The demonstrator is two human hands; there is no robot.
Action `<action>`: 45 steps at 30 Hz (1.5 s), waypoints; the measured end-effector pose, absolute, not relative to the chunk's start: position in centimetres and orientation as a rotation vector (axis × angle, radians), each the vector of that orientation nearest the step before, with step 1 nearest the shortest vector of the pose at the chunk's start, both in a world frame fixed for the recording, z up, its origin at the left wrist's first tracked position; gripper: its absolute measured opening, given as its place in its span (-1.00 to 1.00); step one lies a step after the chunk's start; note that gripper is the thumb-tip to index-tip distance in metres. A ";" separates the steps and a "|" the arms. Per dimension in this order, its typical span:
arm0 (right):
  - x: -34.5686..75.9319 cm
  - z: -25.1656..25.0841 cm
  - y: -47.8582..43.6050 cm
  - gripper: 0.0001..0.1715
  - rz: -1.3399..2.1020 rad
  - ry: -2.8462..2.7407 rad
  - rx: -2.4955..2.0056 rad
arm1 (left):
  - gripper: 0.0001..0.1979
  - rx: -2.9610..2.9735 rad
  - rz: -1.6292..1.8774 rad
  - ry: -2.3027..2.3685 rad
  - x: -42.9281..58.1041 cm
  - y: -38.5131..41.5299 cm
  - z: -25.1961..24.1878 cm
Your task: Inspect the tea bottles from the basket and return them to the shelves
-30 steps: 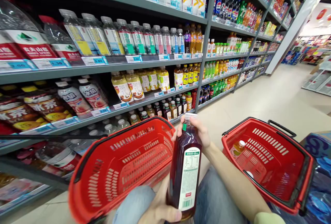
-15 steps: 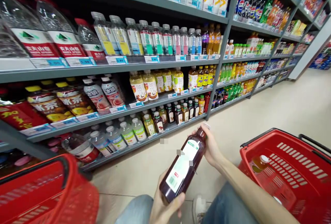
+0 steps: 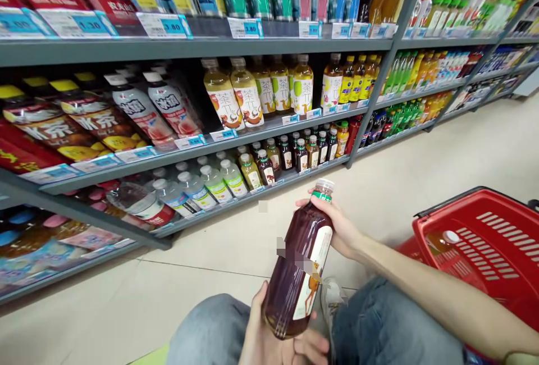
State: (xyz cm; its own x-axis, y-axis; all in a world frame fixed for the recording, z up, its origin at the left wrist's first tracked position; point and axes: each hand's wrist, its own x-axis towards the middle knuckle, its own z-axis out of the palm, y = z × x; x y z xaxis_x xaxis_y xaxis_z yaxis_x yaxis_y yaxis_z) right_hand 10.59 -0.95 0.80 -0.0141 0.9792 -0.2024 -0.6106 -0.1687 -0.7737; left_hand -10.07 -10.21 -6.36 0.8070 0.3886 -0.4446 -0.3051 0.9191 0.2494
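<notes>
Transparent plastic bottle of dark red-brown liquid (image 3: 286,269), held in both hands above the pale tiled floor (image 3: 126,297), between the person's knees and the front edge of the grey metal shelf unit (image 3: 210,48); it tilts, capped neck up and to the right. The right hand (image 3: 343,227) has its fingers wrapped around the neck; the left hand (image 3: 273,342) cups the base, thumb against its left side, fingers curled beneath, slightly spread. At right, the red perforated plastic basket (image 3: 455,206) contains a white-capped bottle (image 3: 440,241) near its left edge
</notes>
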 end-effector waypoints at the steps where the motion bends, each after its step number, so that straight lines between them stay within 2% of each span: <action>1: 10.3 0.5 -1.0 -0.54 1.540 -0.551 -0.946 | -0.01 0.126 0.393 0.516 -9.9 -10.4 -7.1; 6: 9.0 -1.1 -1.6 -0.53 1.563 -0.517 -1.275 | -0.18 -0.149 0.479 0.592 -9.0 -11.7 -10.2; 11: 8.3 -1.8 -2.0 -0.48 1.628 -0.601 -1.309 | -0.31 -0.129 0.592 0.669 -8.5 -12.8 -12.4; 19: 8.9 -2.1 -1.5 -0.50 1.592 -0.547 -1.357 | -0.46 -0.048 0.664 0.708 -8.3 -12.8 -12.1; 30: 9.6 -2.5 -1.7 -0.68 1.592 -0.559 -1.351 | -0.47 -0.024 0.670 0.695 -8.5 -12.8 -12.0; 39: 10.0 -2.0 -1.6 -0.63 1.640 -0.612 -1.217 | -0.49 0.217 0.922 0.798 -8.5 -13.1 -12.6; 41: 10.1 -2.3 -1.5 -0.66 1.631 -0.625 -1.226 | -0.45 0.327 1.080 0.945 -8.3 -13.3 -12.8; 45: 10.3 -2.9 -1.5 -0.63 1.680 -0.514 -1.260 | -0.22 0.594 1.379 1.241 -7.7 -13.4 -12.2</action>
